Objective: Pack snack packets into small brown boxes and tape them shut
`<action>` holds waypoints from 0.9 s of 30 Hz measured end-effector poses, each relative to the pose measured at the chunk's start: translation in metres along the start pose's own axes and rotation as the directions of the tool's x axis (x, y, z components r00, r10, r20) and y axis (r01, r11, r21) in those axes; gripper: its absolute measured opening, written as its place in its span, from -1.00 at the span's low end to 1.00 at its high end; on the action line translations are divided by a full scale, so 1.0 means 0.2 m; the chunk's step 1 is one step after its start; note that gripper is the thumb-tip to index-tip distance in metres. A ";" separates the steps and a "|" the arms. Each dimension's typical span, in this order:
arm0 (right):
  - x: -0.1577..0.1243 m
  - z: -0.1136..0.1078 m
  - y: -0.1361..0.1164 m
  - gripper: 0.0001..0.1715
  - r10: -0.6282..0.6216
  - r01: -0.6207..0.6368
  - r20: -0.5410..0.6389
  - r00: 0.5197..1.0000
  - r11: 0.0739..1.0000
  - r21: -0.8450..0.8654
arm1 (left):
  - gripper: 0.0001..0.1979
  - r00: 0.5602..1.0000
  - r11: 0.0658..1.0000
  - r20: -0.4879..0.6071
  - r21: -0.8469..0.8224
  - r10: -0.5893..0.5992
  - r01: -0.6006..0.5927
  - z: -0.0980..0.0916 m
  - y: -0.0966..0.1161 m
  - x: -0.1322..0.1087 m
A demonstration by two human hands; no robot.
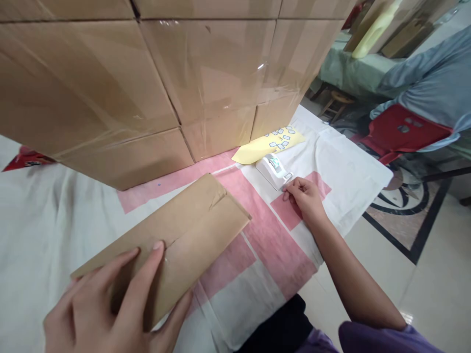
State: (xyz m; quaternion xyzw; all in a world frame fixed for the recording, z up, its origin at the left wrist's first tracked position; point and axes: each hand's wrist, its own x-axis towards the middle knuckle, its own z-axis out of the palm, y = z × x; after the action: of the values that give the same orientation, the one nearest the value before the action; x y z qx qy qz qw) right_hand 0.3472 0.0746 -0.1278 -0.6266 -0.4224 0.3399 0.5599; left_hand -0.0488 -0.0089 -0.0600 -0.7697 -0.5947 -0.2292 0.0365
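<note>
A flat brown cardboard piece (pixel 191 220) lies slanted over the cloth-covered table, with a crease near its far end. My left hand (pixel 114 299) grips its near end, fingers on top and thumb along the lower edge. My right hand (pixel 300 193) is closed in a pinch at the front end of a small white tape dispenser (pixel 271 169). Whatever is between those fingertips is too small to make out. Behind the dispenser rests a yellow sheet (pixel 253 149) bearing small blue-outlined labels.
Taped cardboard boxes (pixel 221 63) are stacked along the table's far side. A red packet (pixel 27 159) lies at the left. The white and pink tablecloth (pixel 346 162) reaches the right edge. Beyond it, a person in blue (pixel 437 73) sits on a red chair (pixel 408 130).
</note>
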 end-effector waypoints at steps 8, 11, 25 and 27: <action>-0.10 0.01 -0.09 -0.40 -0.054 0.015 0.115 0.992 0.948 0.318 | -0.33 0.992 0.993 -0.053 -0.023 0.113 -0.115 -0.04 0.06 0.02; -0.12 0.02 -0.08 -0.40 -0.133 0.096 0.104 0.986 0.948 0.304 | -0.33 0.988 0.985 0.000 -0.083 0.152 -0.152 -0.06 0.01 0.00; -0.42 0.03 -0.29 -0.53 -0.366 0.263 0.144 0.919 0.845 0.466 | -0.36 0.994 0.981 0.049 0.175 -0.098 0.088 -0.11 0.35 -0.14; -0.49 0.03 -0.39 -0.65 -0.399 0.257 0.231 0.887 0.843 0.472 | -0.38 0.988 0.971 0.042 0.197 -0.148 0.137 -0.13 0.49 -0.19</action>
State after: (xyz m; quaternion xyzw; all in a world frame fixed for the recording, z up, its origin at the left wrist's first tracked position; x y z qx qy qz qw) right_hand 0.2904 -0.0114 -0.0556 -0.3417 -0.5245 0.4188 0.6579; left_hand 0.0275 -0.0794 -0.0301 -0.7240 -0.6687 -0.1506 0.0777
